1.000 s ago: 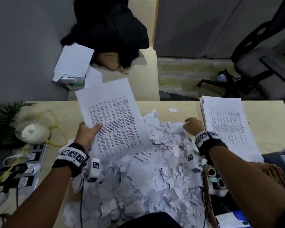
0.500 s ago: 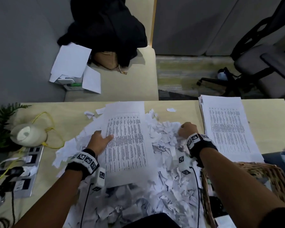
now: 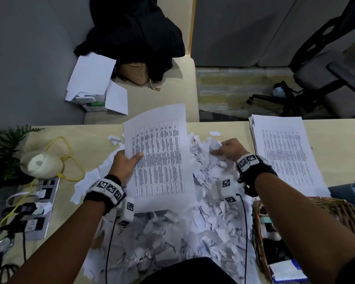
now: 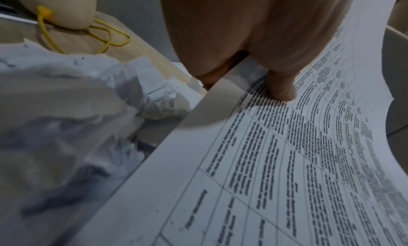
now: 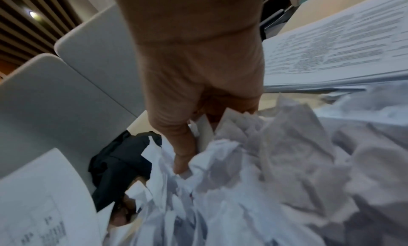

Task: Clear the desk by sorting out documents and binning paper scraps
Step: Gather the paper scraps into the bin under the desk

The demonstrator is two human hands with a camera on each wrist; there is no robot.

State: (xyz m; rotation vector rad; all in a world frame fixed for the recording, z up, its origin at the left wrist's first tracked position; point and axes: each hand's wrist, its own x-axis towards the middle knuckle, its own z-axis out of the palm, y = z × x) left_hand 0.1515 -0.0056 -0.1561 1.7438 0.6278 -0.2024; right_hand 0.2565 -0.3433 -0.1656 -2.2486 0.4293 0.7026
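Observation:
A printed sheet with a table [image 3: 162,160] is held above a big heap of torn paper scraps [image 3: 172,238] on the desk. My left hand [image 3: 129,160] pinches the sheet's left edge, thumb [image 4: 282,91] on the print, fingers hidden beneath the printed sheet [image 4: 287,162]. My right hand [image 3: 227,149] sits at the heap's far right part, its fingers curled into the scraps [image 5: 253,153] and gripping some. A stack of printed documents [image 3: 285,152] lies at the desk's right, close by that hand; its near edge shows as the document stack [image 5: 342,54].
A wicker basket [image 3: 336,208] with small items stands at the right front. At the left are a face mask with yellow straps [image 3: 41,163], a power strip [image 3: 37,206] and a plant [image 3: 0,152]. Behind the desk are a bench with loose papers [image 3: 92,76], dark clothing and an office chair [image 3: 326,64].
The sheet lay lowered on the heap half a second ago; my left hand has raised it again. My right hand has shifted slightly right and closed its fingers into the scraps.

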